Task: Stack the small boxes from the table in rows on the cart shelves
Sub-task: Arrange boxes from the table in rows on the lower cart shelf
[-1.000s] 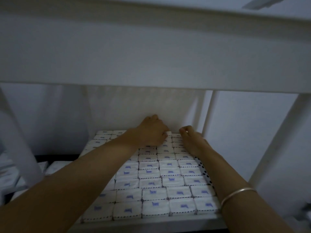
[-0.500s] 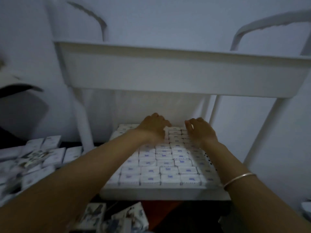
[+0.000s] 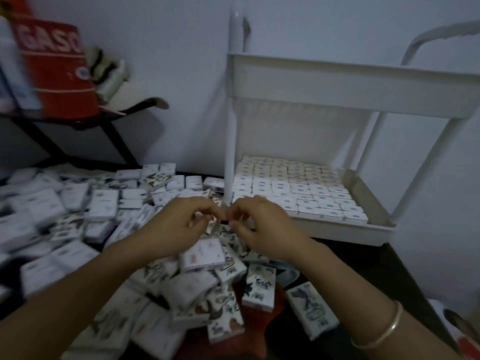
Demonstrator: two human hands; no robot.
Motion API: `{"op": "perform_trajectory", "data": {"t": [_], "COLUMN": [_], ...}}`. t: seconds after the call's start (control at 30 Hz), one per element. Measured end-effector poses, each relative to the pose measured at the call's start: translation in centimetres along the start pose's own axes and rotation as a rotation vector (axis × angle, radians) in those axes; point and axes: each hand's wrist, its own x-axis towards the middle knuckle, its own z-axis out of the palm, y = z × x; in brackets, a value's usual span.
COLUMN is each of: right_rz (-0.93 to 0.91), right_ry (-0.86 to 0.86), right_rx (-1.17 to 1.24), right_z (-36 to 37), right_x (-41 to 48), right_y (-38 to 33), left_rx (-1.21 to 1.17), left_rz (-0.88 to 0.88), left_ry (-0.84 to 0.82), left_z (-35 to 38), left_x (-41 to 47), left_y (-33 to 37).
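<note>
Change: left hand (image 3: 179, 226), right hand (image 3: 262, 227) withdrawn from white plastic cart shelf (image 3: 337, 228) (grip cannot be told)
Meaning: small white printed boxes (image 3: 204, 255) sought

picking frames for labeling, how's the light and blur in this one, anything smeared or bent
Head view: dim, bluish light with no glare; the red container at top left is motion-smeared and the loose boxes at far left are soft; the cart rails bow from the wide lens; the left hand and right hand are blurred enough that their grip is unclear.
</note>
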Motion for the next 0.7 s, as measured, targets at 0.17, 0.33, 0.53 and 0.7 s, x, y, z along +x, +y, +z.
{"op": "perform_trajectory", "data": {"t": [0.17,0.33,0.53,0.7], "right_rz": [0.056,0.048,0.141,0.138], "right_ry": [-0.203,-0.162,-0.042,0.015], "right_rx": [-0.137,-0.079,0.141,0.186], "right_z": [2.7,3.1,2.3,0.9], "right_x": [0.4,0.0,-1.3,-2.9], "right_y": [-3.5,-3.7,-3.4,-2.7], "left_rx": [0.057,0.222,0.346,0.29], "left_rz": [-0.102,-0.141,-0.245,-0.283], "left_ry": [0.098,0.092,-0.047,-0.112], "left_z": [-2.4,-2.1,-0.8,-0.3], "left_x": [-5.4,-9.5,-9.7,-9.2], "left_y": [-1.2,-0.5,0.6,1.3]}}
